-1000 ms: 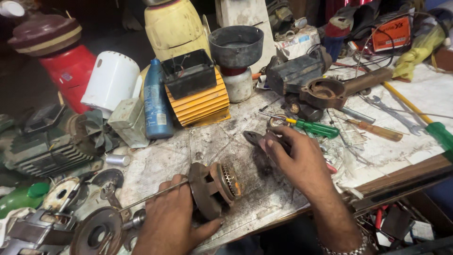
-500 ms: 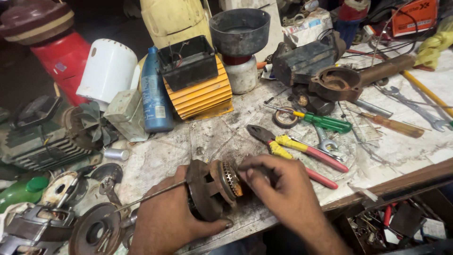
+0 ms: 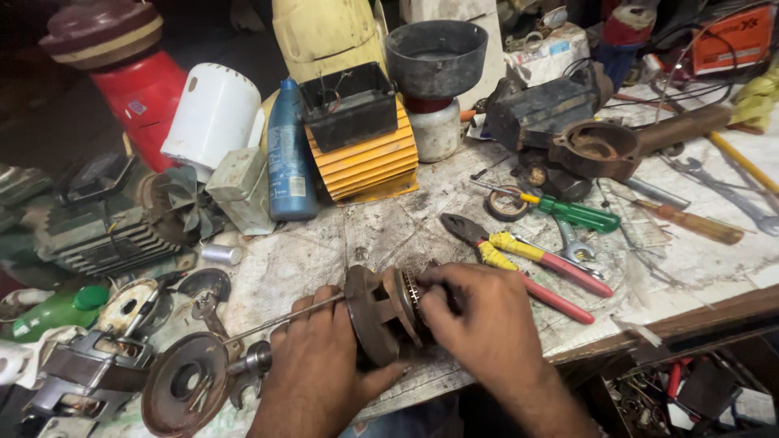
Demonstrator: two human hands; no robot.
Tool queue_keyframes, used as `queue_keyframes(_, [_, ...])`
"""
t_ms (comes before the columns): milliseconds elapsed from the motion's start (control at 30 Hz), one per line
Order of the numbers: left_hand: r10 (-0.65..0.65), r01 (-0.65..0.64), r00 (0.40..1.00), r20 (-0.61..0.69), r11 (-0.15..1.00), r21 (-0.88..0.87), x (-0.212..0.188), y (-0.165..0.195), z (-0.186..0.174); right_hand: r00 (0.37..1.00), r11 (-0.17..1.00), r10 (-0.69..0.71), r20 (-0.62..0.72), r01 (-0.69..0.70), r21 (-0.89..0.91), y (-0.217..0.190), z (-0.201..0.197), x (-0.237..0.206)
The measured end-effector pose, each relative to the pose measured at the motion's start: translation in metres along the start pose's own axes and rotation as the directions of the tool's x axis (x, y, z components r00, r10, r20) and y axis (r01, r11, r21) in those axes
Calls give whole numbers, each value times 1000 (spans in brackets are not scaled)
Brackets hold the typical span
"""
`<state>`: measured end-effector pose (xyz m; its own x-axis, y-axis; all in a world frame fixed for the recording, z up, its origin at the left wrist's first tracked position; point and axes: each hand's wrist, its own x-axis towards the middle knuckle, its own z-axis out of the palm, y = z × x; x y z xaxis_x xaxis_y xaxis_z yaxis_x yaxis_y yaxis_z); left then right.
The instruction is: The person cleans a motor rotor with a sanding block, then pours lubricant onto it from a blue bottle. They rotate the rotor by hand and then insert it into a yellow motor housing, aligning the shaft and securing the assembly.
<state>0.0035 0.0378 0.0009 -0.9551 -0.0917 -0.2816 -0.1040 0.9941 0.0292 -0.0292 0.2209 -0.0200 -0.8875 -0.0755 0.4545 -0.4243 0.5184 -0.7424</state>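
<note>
A rusty round motor part [image 3: 381,312] with a laminated core lies at the near edge of the workbench [image 3: 341,243]. My left hand [image 3: 312,377] grips it from the left and below. My right hand [image 3: 483,324] is closed on its right end, fingers over the core. A thin metal rod [image 3: 276,320] sticks out of the part toward the left. Red and yellow handled pliers [image 3: 527,264] lie just to the right of my right hand.
A green handled screwdriver [image 3: 572,212], a spanner [image 3: 568,239] and a tape roll [image 3: 507,204] lie further right. Behind stand a blue bottle [image 3: 288,154], a yellow finned housing [image 3: 365,158] and a grey funnel [image 3: 436,57]. Rusty discs [image 3: 182,381] and motor bodies crowd the left.
My right hand put the pliers down on the bench and came left onto the motor part. My left hand has kept its hold on the part.
</note>
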Motion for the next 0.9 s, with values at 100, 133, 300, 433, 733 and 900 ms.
queue_keyframes(100, [92,-94,996,16,985,144,-1,-6,3,937,979,199,289,-204,-14,13,-22,3])
queue_keyframes(133, [138,-132,989,-55,986,99,-1,-10,3,945,974,225,236,-220,-49,19,-28,5])
queue_keyframes(300, [181,-184,978,-104,983,-22,-7,-18,3,986,948,156,-57,-166,-270,54,-39,28])
queue_keyframes(433, [181,-188,978,-101,980,-60,-15,-21,-4,991,763,-133,-32,81,-642,63,-46,37])
queue_keyframes(733, [194,-213,956,-220,975,-69,-7,-13,-5,957,992,-42,-286,73,101,40,-5,-9])
queue_keyframes(900, [159,-159,987,-39,987,6,13,-16,-2,963,985,-108,-248,138,106,80,14,-27])
